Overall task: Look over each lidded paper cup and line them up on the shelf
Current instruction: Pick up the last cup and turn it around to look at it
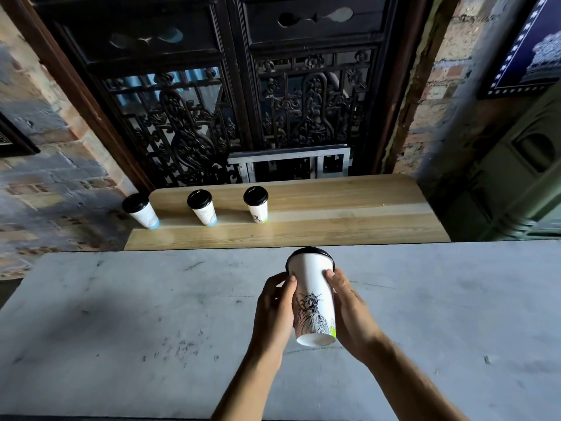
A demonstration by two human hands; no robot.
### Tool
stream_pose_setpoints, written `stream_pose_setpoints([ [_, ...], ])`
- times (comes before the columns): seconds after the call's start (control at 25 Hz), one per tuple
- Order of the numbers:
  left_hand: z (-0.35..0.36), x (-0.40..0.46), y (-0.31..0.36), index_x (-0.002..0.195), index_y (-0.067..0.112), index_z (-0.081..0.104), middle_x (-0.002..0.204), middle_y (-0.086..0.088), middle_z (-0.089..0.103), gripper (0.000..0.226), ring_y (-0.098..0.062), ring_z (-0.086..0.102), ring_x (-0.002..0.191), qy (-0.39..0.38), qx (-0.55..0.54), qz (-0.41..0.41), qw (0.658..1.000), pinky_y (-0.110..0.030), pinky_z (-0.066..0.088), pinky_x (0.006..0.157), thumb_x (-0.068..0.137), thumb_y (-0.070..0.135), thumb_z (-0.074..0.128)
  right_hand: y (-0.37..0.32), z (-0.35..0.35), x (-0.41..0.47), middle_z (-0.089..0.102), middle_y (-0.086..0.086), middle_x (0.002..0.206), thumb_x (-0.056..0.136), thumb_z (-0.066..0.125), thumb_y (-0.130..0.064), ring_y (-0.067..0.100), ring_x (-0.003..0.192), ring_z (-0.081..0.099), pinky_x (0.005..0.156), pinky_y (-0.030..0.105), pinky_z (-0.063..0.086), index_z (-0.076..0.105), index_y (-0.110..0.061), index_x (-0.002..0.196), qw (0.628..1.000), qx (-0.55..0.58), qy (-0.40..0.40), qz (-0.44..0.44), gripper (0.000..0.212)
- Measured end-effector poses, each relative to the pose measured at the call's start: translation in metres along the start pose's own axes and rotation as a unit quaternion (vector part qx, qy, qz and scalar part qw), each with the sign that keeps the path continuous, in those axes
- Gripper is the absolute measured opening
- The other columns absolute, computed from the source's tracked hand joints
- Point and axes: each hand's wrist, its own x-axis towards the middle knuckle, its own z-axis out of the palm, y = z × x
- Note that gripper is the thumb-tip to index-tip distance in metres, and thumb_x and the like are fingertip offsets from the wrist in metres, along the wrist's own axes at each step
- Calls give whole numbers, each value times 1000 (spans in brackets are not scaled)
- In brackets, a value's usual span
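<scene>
A white paper cup (312, 287) with a black lid and a Statue of Liberty drawing is held above the grey table, tilted with its lid away from me and its base toward me. My left hand (274, 311) grips its left side and my right hand (349, 308) grips its right side. Three more lidded cups stand in a row on the wooden shelf (349, 214) beyond the table: a left cup (141, 211) at the shelf's left end, a middle cup (202, 208), and a right cup (256, 205).
The grey table (121, 329) fills the foreground, its far edge meeting the shelf. A dark carved wooden screen (230, 101) stands behind the shelf, with brick walls on both sides. A green cabinet (516, 177) stands at the right.
</scene>
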Motion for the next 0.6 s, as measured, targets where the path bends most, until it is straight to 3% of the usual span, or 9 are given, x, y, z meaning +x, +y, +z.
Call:
stream_pose_setpoints([
  [0.12,-2,-4,-2,104,40,69,89,3,75,13,-19,72,84,0,0,16,1000,-51,61,80,94,46,64,-2,2,-6,60,36,133,101,57,-34,45,106,66,81,56,57,52,-11,137,1000,13,-12,15,44],
  [0.28,-6,-8,-6,106,44,68,72,5,67,14,-13,65,68,3,20,66,998,-46,61,66,99,34,64,-2,5,-12,65,36,121,101,57,-32,47,96,69,77,56,58,52,-10,135,1000,6,-9,21,41],
  [0.36,-8,-9,-8,110,45,69,79,-2,66,22,-9,62,64,7,42,103,994,-48,60,67,100,26,61,-2,9,-15,69,32,112,97,58,-30,45,87,73,70,51,60,52,-8,133,1000,1,-8,18,43],
  [0.44,-10,-7,-11,109,46,72,93,-5,65,31,-11,64,71,16,64,143,988,-46,60,72,101,19,59,-3,13,-19,74,27,107,94,57,-30,40,84,75,67,46,62,51,-4,131,1000,-12,-12,15,45],
  [0.52,-12,-6,-13,104,46,76,99,-3,62,39,-16,64,81,23,71,167,983,-38,60,73,100,11,58,-2,15,-22,75,26,108,97,55,-28,39,87,76,69,44,62,50,-3,132,1000,-9,-19,8,44],
  [0.6,-12,-7,-11,98,43,80,96,-4,60,44,-15,62,79,18,59,164,985,-29,57,67,100,5,57,0,13,-21,71,30,116,98,53,-31,41,94,74,73,45,62,49,-1,136,1000,-5,-22,13,49],
])
